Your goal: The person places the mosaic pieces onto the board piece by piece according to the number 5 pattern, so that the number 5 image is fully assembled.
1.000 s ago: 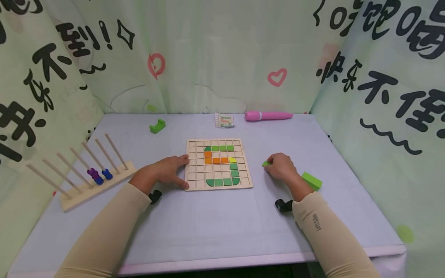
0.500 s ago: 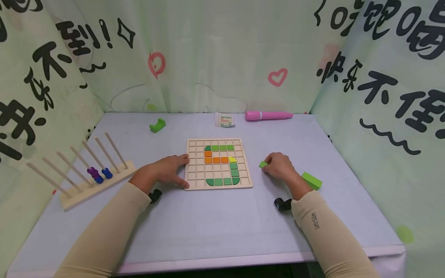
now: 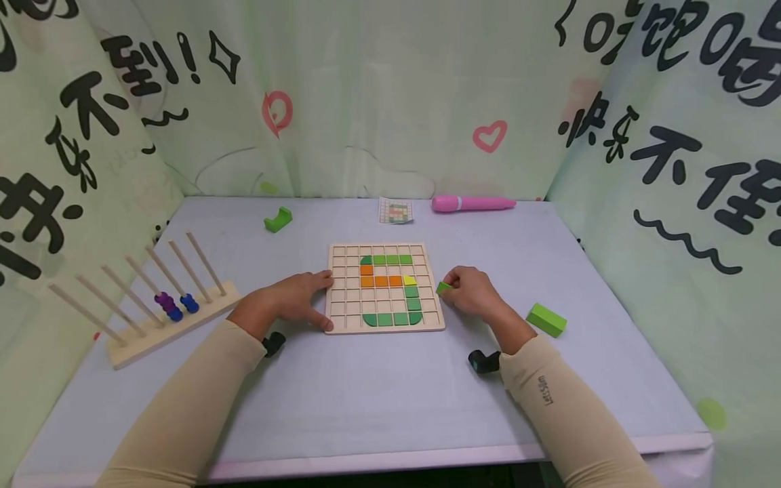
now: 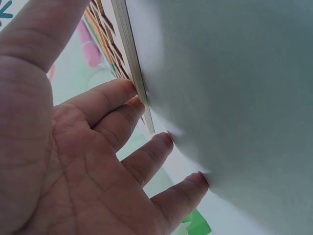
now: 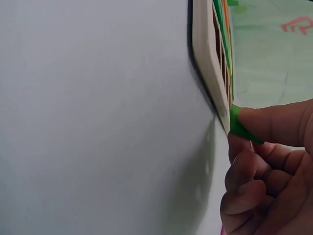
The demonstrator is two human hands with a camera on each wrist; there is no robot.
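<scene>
A wooden grid board (image 3: 342,306) lies mid-table, with green, orange and yellow tiles set in some of its squares. My left hand (image 3: 288,298) rests at its left edge, thumb and fingers spread; in the left wrist view the fingers (image 4: 149,154) are fairly straight, some touching the board's side. My right hand (image 3: 472,293) is just beyond the board's right edge. Between its thumb and index finger it pinches a small green tile (image 5: 237,122), its other fingers curled beneath. Part of that tile is hidden by the fingertips.
A green block (image 3: 546,319) lies at right, a notched green block (image 3: 278,220) at back left. A patterned card (image 3: 395,211) and a pink pen-shaped object (image 3: 472,203) lie at the back. The wooden peg stand (image 3: 177,325) with blue and purple beads stands left.
My right hand has moved left with the green tile, from open table to the board's right edge. The left hand stays at the board's left side.
</scene>
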